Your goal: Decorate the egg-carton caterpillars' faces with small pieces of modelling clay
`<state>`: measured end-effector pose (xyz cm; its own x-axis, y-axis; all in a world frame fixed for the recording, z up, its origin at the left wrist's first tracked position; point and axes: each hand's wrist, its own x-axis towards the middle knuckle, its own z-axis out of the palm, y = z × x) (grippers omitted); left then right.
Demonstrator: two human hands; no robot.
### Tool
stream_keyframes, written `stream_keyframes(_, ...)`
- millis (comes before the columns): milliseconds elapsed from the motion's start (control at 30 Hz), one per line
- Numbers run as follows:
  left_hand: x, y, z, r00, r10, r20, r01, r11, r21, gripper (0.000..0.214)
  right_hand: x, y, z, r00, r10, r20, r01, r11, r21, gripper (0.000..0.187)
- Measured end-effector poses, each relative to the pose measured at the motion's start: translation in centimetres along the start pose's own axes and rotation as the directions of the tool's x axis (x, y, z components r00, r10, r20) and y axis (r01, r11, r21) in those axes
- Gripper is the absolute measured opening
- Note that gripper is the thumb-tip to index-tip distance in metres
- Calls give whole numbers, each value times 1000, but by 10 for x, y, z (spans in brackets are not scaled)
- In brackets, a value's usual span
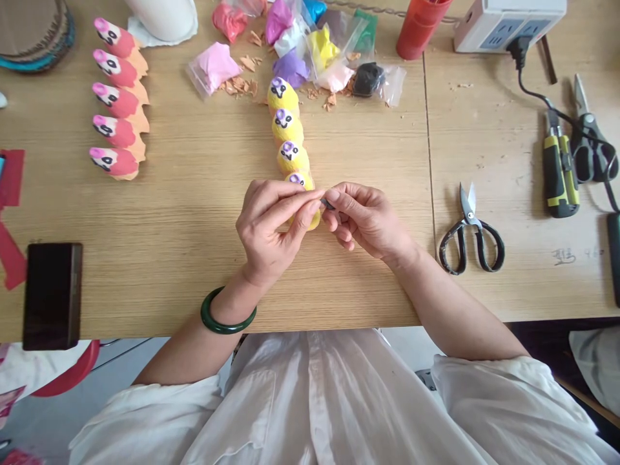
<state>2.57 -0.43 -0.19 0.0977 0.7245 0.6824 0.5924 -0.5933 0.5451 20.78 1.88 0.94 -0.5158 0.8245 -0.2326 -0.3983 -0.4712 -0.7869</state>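
A strip of yellow painted egg-carton cups (288,126) runs down the table's middle, each cup with purple-and-black eyes. My left hand (268,226) is shut around the lowest cup, which it mostly hides. My right hand (363,216) pinches a small dark sliver, perhaps clay (328,204), between thumb and forefinger. That sliver sits right at my left fingertips, though its exact shape is hidden. A dark green bangle (228,311) circles my left wrist.
Plastic bags of coloured clay (322,58) and paper scraps lie beyond the yellow strip. A pink painted egg-carton strip (119,97) lies to the left, beside a dark phone (52,296). Scissors (471,229), a screwdriver (559,171) and a power strip (508,26) lie right.
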Motion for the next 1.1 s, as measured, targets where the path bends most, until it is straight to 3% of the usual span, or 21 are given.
stream_keyframes(167,0,-2,-1,995,-72,68,76,996,-46,20,0,0,0,1000,19,16,-19,999,27,49)
stream_keyframes(300,2,2,-1,995,-94,28,95,995,-41,9,-1,1,2,998,54,34,-54,998,17,49)
stream_keyframes(500,0,3,-4,985,-168,25,168,986,13,22,-3,1,3,999,38,36,-38,999,-1,47)
stream_keyframes(700,-3,-1,-2,989,-149,20,151,975,-163,20,-1,1,1,997,34,64,-36,999,38,46)
stream_keyframes(867,0,1,-2,998,-60,10,61,991,-120,12,-1,1,1,996,53,68,-54,998,22,46)
stream_keyframes(1100,-1,1,-3,992,-123,24,125,988,-91,11,-2,2,1,996,38,75,-39,999,4,42)
